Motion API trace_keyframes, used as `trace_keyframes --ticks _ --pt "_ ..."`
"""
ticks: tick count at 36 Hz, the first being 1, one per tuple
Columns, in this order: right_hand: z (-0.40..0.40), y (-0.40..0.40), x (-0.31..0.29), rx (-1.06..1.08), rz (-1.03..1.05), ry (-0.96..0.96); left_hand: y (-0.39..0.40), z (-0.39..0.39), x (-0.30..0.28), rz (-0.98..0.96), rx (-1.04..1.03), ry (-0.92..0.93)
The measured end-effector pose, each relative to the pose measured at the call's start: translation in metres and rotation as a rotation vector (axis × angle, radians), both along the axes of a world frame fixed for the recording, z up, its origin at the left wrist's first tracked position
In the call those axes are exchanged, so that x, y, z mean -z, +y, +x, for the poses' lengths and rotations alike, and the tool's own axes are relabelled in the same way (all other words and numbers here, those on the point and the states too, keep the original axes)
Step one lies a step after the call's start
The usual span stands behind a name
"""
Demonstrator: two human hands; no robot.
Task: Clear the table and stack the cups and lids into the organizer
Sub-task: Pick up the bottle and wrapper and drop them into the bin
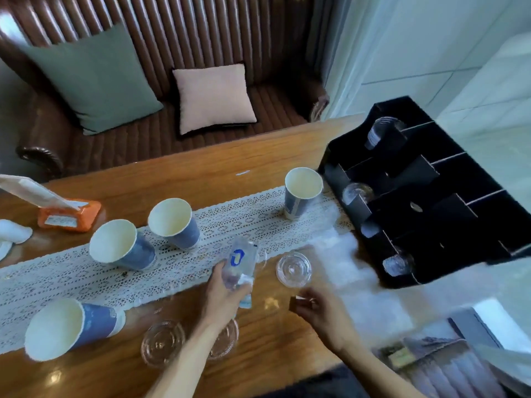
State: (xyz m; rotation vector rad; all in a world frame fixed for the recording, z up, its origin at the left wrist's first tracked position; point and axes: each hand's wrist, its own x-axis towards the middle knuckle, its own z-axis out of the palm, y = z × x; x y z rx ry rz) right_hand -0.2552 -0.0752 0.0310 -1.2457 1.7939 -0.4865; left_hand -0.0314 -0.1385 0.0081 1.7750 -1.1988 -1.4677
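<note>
- Bare-armed, the left hand [227, 291] reaches forward over the wooden table [178, 173], palm turned inward, fingers wrapped around a clear plastic cup [240, 262] with a blue mark on its side; the cup is tilted and lifted off the surface.
- The right hand [319, 314] hovers just right of it, low over the table, fingers curled and pinching a small dark brown object [297, 301] (too blurred to name).
- Just beyond the right hand, a clear lid [293, 270] lies flat at the edge of the lace runner [86, 277].
- Two more clear lids rest on bare wood near the front edge: one [162, 343] left of the left forearm, the other [227, 340] partly hidden under it.
- Four blue paper cups with white insides sit along the runner. The nearest one [69, 326] looks to be lying on its side, mouth toward the camera; two in the middle [120, 245] [172, 222] and one far cup [301, 193] stand apart from each other, all looking empty.
- A black organizer [425, 214] sits at the right end of the table, the far cup just beside it. Clear plastic items show in several of its front compartments; the rear ones are too dark to read.
- An orange wipes pack [69, 215] lies at the left.
</note>
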Motion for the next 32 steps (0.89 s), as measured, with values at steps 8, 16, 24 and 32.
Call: trace_keyframes --ticks 8,16,24,32 --pt "-0.098 0.082 0.005 0.444 0.049 -0.113 0.045 -0.098 -0.016 0.223 0.353 0.284" --pt "-0.197 0.149 0.022 0.765 0.032 -0.220 0.063 -0.232 -0.017 0.292 0.730 0.195" --pt "-0.293 0.199 0.043 1.094 -0.006 -0.265 0.083 -0.366 -0.007 0.377 0.941 0.115" --pt "-0.391 0.206 0.082 1.346 -0.067 -0.381 0.088 -0.505 0.009 0.418 0.920 0.124"
